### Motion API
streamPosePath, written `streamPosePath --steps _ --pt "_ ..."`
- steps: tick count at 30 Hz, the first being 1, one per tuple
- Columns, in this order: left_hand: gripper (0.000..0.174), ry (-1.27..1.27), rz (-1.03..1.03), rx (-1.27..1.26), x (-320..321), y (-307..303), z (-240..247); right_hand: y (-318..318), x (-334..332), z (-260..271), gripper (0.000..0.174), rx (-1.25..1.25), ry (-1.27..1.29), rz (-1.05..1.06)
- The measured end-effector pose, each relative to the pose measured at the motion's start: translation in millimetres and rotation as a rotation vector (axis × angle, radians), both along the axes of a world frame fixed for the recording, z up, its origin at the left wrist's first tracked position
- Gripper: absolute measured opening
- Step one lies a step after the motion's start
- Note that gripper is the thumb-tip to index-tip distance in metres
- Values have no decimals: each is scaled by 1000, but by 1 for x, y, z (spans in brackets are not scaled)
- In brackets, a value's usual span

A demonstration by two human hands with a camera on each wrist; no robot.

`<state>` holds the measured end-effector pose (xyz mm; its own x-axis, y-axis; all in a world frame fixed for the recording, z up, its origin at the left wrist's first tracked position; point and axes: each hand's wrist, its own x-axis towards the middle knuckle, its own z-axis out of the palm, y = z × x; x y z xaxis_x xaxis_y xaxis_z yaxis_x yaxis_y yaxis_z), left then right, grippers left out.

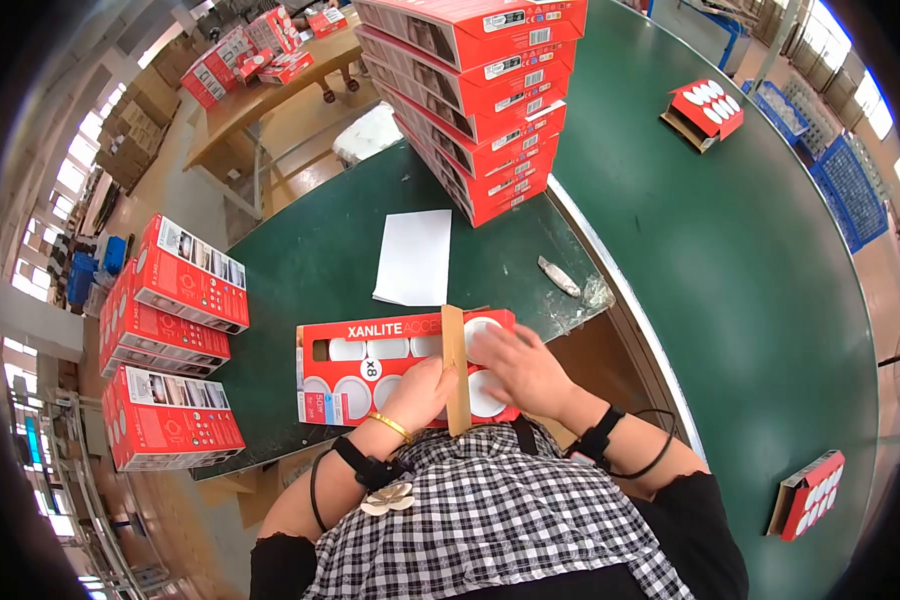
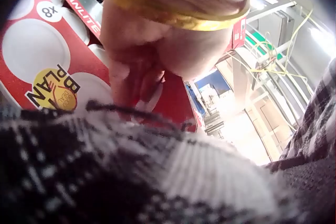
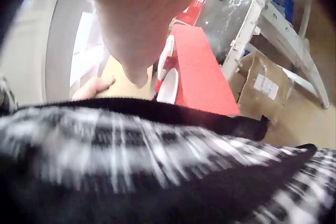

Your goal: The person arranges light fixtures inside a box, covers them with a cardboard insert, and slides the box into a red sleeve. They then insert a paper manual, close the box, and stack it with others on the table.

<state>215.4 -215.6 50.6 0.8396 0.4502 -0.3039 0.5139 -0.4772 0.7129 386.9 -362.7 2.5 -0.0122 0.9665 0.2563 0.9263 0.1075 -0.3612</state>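
A: As the head view showed it, where was the red box (image 1: 410, 328)?

B: On the green table (image 1: 300, 265), just below the centre, crossed by a brown cardboard strip (image 1: 455, 385). White paper (image 1: 414, 250) lay at the box's twelve o'clock, a knife-like tool (image 1: 558, 277) at its two.

A: And the fingers?

B: The left hand (image 1: 420, 390) had its fingers curled, pinching the strip's edge. The right hand (image 1: 523, 370) was open, its fingers loosely spread over the box's right end, by the white discs (image 1: 486, 393).

A: Anything round about?

B: A tall stack of boxes (image 1: 500, 135) stood at twelve, more red boxes (image 1: 175, 430) at nine, and small cartons (image 1: 708, 108) at two and four.

A: What did the left wrist view give?

B: The box reached in from ten o'clock, the gold bracelet (image 2: 184, 19) crossed the top, and checked cloth (image 2: 131, 176) filled six. The fingertips were hidden, so I couldn't tell their grip there.

A: The right wrist view?

B: The right hand came down from twelve, its finger spread impossible to judge. The left thumb touched the strip, left of the box's red end. A brown carton (image 3: 265, 85) sat towards three.
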Motion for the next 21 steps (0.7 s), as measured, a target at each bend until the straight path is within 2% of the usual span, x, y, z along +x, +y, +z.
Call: streamPosePath --steps 1,5,7,8,10,12,15,17,20,21 --pt "34 0 -12 -16 0 -1 -2 -5 -5 -14 57 -64 -60 53" --pt "32 -49 -32 -6 -1 0 -3 -8 -9 -18 60 -96 -80 1" --pt "33 -25 -38 -33 1 4 7 -13 2 4 63 30 81 -20" --pt "33 -6 -32 -56 3 9 13 -17 7 6 63 38 70 -16" --pt "34 24 -25 -21 2 19 27 -29 17 7 68 113 261 -193" --pt "35 -18 -25 -6 0 24 52 -32 22 20 69 112 300 -129" --pt "32 -114 -46 -47 -7 29 74 -18 14 34 74 141 184 84" --pt "29 -206 -113 -124 -9 21 95 -4 3 40 77 180 146 106" --pt "30 -222 -97 -40 -12 18 127 15 -13 58 80 278 73 117" --pt "30 -270 -109 -18 -15 19 131 21 -19 63 77 353 200 96"
